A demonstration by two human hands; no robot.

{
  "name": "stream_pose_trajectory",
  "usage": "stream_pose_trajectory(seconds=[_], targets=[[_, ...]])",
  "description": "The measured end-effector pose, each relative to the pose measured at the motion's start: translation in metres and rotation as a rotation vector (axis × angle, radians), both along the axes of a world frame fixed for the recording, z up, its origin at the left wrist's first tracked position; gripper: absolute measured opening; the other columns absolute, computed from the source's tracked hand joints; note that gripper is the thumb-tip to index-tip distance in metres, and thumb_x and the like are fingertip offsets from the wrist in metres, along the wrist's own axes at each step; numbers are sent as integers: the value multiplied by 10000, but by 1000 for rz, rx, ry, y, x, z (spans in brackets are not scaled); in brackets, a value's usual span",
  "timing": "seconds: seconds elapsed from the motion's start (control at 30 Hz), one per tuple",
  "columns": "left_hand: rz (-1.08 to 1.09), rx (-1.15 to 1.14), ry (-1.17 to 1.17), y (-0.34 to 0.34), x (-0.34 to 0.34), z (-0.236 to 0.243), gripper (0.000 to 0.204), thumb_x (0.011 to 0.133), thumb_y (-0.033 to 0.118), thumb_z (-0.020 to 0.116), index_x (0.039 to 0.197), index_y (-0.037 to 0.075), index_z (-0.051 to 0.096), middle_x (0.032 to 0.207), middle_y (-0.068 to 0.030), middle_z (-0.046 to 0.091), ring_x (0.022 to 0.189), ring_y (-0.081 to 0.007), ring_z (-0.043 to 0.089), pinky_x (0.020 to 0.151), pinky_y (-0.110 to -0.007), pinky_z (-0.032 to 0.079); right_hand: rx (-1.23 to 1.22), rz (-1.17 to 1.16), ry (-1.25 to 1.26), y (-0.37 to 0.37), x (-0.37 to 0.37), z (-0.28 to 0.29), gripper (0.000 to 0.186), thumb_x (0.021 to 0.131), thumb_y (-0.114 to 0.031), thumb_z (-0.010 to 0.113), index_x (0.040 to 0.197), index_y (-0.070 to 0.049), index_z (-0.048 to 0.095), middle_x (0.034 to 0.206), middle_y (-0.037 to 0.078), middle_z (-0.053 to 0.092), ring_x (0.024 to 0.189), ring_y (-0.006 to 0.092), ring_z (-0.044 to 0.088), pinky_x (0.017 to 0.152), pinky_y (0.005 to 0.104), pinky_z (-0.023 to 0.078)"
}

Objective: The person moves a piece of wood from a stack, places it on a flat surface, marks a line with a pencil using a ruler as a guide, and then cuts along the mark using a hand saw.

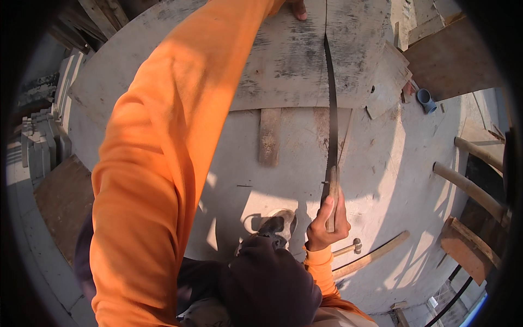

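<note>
My right hand (327,223) is closed round the wooden handle of a hand saw (333,125). Its long dark blade points away from me and lies across the near edge of a worn plywood sheet (283,82). A thin dark cut line runs on from the blade tip to the top of the view. My left arm, in an orange sleeve, reaches far forward over the sheet. At the upper edge my left hand (298,10) rests on the plywood with a finger stretched out; most of that hand is out of view.
A wooden block (269,136) sticks out from under the sheet. A hammer (348,248) and a curved wooden strip (373,255) lie by my right forearm. Round poles (468,185) and a grey pipe fitting (426,101) are at the right. Stacked slabs (43,143) stand left.
</note>
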State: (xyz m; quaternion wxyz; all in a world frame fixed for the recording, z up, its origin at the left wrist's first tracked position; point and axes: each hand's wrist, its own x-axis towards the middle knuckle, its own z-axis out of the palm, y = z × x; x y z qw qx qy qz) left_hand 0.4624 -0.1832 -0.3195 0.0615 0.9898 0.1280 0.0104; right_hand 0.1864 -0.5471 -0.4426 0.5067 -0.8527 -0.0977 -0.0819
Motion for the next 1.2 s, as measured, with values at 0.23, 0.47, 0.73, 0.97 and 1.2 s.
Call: stream_pose_trajectory(seconds=[0.23,0.47,0.73,0.97,1.2], targets=[[-29,-26,7,-23,5,7,933,475,266,1054,1244,-28,615,1276,-241,677,1233,-404,635,1017,-452,539,192,70,-240,110,173,23,247,969,-85,696,1168,57,729,785,164,743,634,126,667,585,255,507],[-1,-37,15,-4,0,3,911,478,257,1051,1231,-35,632,1262,-239,685,1232,-397,639,1017,-459,535,-109,-37,73,-11,-33,22,309,990,-35,571,1224,132,683,1023,191,779,815,166,732,725,261,563],[-16,-44,-16,-34,-11,19,841,493,247,1043,1182,-57,668,1253,-249,689,1229,-403,639,1022,-458,527,140,44,-133,93,155,37,260,959,-92,701,1168,60,730,859,159,769,708,110,679,660,263,530],[24,-52,33,-19,-14,16,785,510,227,1034,1169,-32,694,1212,-250,704,1194,-402,659,1007,-445,533,-99,-13,70,-26,-46,13,335,955,3,623,1261,135,652,1052,243,771,907,241,781,783,303,597],[-13,-29,-23,-47,-13,24,737,522,205,1027,1135,-40,697,1182,-253,714,1164,-396,679,968,-448,552,166,20,-186,94,156,33,260,971,-118,698,1164,52,738,842,150,773,669,102,662,621,250,524]])
